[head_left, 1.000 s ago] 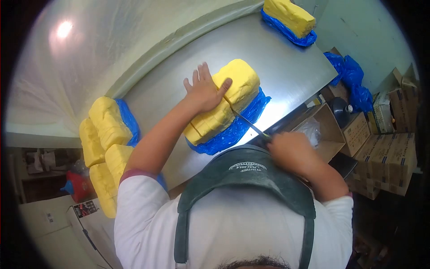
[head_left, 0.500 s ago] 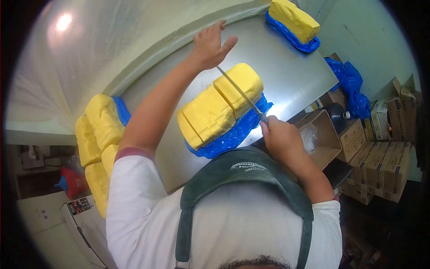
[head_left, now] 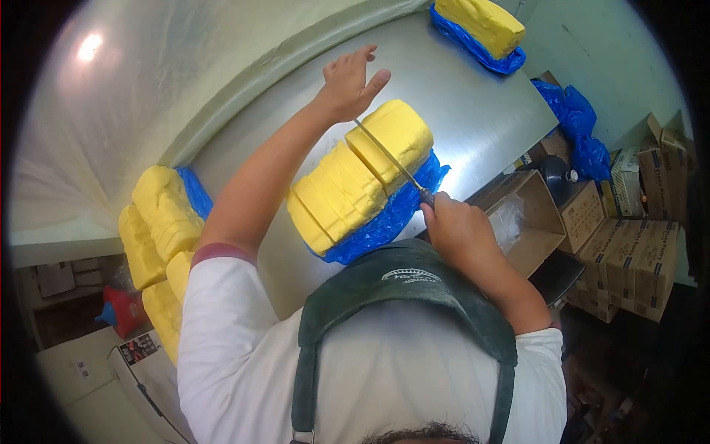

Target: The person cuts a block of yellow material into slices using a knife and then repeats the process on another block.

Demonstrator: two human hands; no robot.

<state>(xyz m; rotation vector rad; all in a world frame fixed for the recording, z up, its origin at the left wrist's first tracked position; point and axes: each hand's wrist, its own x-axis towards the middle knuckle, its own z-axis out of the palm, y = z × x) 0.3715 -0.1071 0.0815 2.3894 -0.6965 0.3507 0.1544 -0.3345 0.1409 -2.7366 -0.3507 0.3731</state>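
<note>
A large yellow butter-like block (head_left: 336, 194) lies on a crumpled blue plastic sheet (head_left: 399, 214), with several cut lines across its top. One wider gap separates its right-hand chunk (head_left: 403, 133) from the rest. Across that chunk runs the long thin blade of a knife (head_left: 384, 152). My right hand (head_left: 460, 226) is closed round the dark handle at the near side. Beyond the block, my left hand (head_left: 349, 85) is at the far end of the blade, its thumb and fingers spread, the heel of the palm over the tip.
The metal table (head_left: 473, 118) carries another yellow block (head_left: 481, 28) on blue plastic at the far right. More yellow blocks (head_left: 159, 214) are stacked at the left. Cardboard boxes (head_left: 629, 259) and blue bags (head_left: 584, 126) stand right of the table; clear plastic sheeting (head_left: 133, 81) hangs behind.
The view has shifted slightly. The knife and my right hand have moved a little left, bringing the blade nearer the wide gap. My left hand stays spread at the blade's far end.
</note>
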